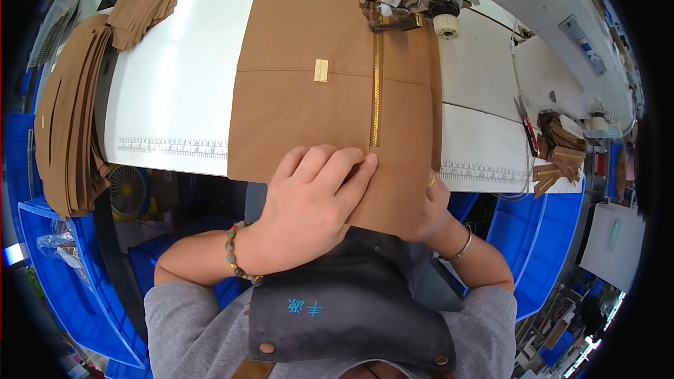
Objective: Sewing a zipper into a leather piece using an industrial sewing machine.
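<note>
A brown leather-like panel (302,119) lies on the sewing table, its near right part hanging past the front edge. A zipper with gold teeth (377,91) runs lengthwise along it, the far end under the sewing machine's presser foot (393,22). A small gold tab (321,70) sits near a cross seam. My left hand (312,200) is closed, bent fingers and thumb pressed together on the panel at the zipper's near end. At the panel's near right edge, my right hand (435,209) grips it, with most fingers hidden beneath.
Stacks of brown cut pieces (70,112) drape over the table's left side. Red-handled snips (526,126) and brown scraps (562,144) lie at the right. The machine's arm (533,0) overhangs the far right. Blue bins (537,238) stand below the table on both sides.
</note>
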